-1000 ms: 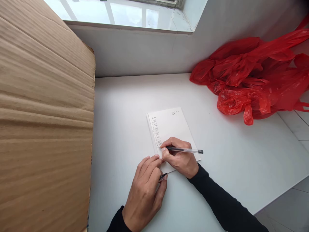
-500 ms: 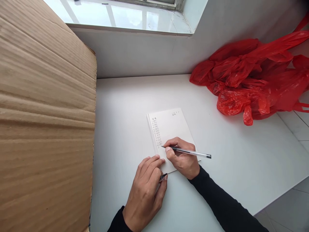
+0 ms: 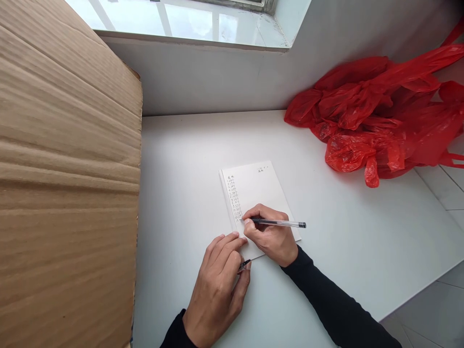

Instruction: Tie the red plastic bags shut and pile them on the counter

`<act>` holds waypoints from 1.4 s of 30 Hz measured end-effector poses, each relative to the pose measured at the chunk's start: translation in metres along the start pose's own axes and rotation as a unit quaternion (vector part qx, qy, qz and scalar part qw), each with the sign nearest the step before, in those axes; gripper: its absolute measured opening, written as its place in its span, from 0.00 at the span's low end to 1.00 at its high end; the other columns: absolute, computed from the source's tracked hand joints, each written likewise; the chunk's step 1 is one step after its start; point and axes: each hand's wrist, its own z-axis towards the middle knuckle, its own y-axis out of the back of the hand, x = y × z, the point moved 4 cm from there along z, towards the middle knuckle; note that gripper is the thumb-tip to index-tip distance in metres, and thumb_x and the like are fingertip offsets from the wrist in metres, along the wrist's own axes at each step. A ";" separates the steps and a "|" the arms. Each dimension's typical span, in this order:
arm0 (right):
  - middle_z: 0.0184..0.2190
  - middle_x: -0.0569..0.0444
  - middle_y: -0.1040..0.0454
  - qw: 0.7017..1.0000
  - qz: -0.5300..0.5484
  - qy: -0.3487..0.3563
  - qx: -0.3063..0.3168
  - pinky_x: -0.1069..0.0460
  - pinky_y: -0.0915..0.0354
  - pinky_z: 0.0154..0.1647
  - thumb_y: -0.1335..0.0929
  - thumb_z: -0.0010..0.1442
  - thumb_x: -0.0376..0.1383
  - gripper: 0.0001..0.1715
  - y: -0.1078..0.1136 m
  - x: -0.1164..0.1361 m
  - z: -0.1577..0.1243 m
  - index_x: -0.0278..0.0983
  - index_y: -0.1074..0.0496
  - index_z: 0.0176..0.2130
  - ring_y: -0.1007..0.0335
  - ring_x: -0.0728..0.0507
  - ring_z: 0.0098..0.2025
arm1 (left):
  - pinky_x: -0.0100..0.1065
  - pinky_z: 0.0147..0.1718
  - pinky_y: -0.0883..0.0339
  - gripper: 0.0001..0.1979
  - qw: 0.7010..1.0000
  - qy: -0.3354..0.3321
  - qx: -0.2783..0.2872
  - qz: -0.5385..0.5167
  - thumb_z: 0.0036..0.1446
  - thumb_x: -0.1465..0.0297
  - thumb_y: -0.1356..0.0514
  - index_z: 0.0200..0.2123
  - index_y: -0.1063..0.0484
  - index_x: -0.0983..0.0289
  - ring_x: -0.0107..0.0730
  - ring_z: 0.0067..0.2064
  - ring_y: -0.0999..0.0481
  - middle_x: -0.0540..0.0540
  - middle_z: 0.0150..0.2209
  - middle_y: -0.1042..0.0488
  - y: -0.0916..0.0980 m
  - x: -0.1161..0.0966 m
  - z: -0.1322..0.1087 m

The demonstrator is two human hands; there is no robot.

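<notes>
A small white notepad (image 3: 259, 191) lies on the white table (image 3: 188, 159), with a column of handwritten lines down its left side. My right hand (image 3: 270, 237) is closed round a clear pen (image 3: 281, 223), whose tip touches the pad at the bottom of the column. My left hand (image 3: 219, 285) rests on the table at the pad's lower left corner, fingers curled, fingertips on the paper. A small dark pen cap (image 3: 244, 265) is pinched between its thumb and fingers.
A tall brown cardboard sheet (image 3: 68, 183) stands along the left side. A heap of red plastic bags (image 3: 384, 116) lies at the back right. A grey wall with a window sill (image 3: 203, 34) runs behind. Tiled floor shows at the right past the table's edge.
The pen swung out to the right and lifted a little, then came back flatter with its tip on the pad again. My left hand has stayed put.
</notes>
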 end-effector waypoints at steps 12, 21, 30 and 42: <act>0.25 0.60 0.27 1.000 0.008 -0.007 -0.011 0.55 0.36 0.26 0.34 0.54 0.28 0.08 0.000 -0.001 0.000 0.39 0.26 0.32 0.36 0.51 0.23 | 0.53 0.61 0.42 0.10 1.000 -0.003 -0.002 -0.002 0.59 0.82 0.42 0.41 0.35 0.63 0.42 0.60 0.34 0.61 0.52 0.27 0.001 0.000 0.001; 0.24 0.59 0.28 0.999 0.026 -0.022 -0.034 0.54 0.38 0.24 0.34 0.54 0.28 0.08 0.003 -0.002 -0.002 0.38 0.26 0.30 0.37 0.51 0.22 | 0.53 0.61 0.42 0.10 1.000 -0.008 -0.002 0.004 0.59 0.82 0.42 0.40 0.35 0.62 0.43 0.61 0.35 0.60 0.52 0.27 0.002 0.000 -0.001; 0.24 0.59 0.27 0.999 0.013 -0.022 -0.024 0.54 0.37 0.26 0.34 0.55 0.29 0.08 0.002 -0.003 -0.001 0.38 0.26 0.32 0.36 0.50 0.23 | 0.54 0.60 0.41 0.11 1.000 -0.002 0.000 0.000 0.60 0.82 0.43 0.41 0.36 0.62 0.44 0.61 0.34 0.60 0.53 0.27 0.001 0.000 -0.001; 0.24 0.60 0.28 0.999 0.020 -0.029 -0.024 0.54 0.38 0.26 0.34 0.54 0.27 0.08 0.003 -0.003 -0.001 0.38 0.26 0.31 0.37 0.51 0.23 | 0.51 0.62 0.43 0.10 1.000 -0.005 0.001 0.002 0.59 0.83 0.42 0.40 0.35 0.63 0.42 0.61 0.35 0.60 0.53 0.28 0.001 0.001 -0.001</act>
